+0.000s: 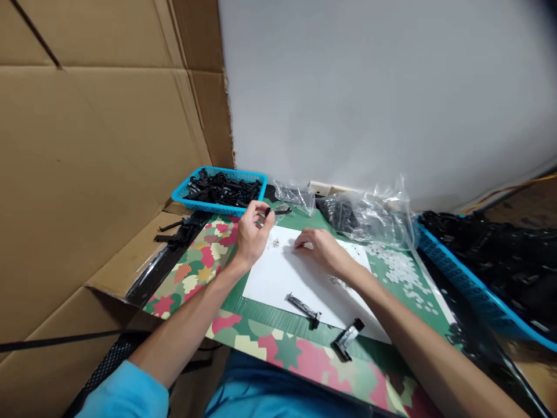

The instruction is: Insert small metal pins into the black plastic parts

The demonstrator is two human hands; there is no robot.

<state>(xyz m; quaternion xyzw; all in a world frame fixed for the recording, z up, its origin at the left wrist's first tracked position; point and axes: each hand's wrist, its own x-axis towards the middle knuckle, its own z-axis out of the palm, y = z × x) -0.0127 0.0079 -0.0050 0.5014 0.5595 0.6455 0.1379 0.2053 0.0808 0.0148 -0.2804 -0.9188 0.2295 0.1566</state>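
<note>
My left hand pinches a small black plastic part above the far left corner of a white paper sheet. Fingers bent together, my right hand is low over the middle of the sheet; whatever its fingertips hold is too small to make out. Between the hands lies a little pile of tiny metal pieces. More such metal pieces lie by my right forearm. Towards me are a long black part on the sheet's edge and an angled black part.
A blue basket of black parts stands at the back left, a larger blue basket at the right. Clear plastic bags lie along the wall. Small white discs are spread on the green mat. Cardboard rises at the left.
</note>
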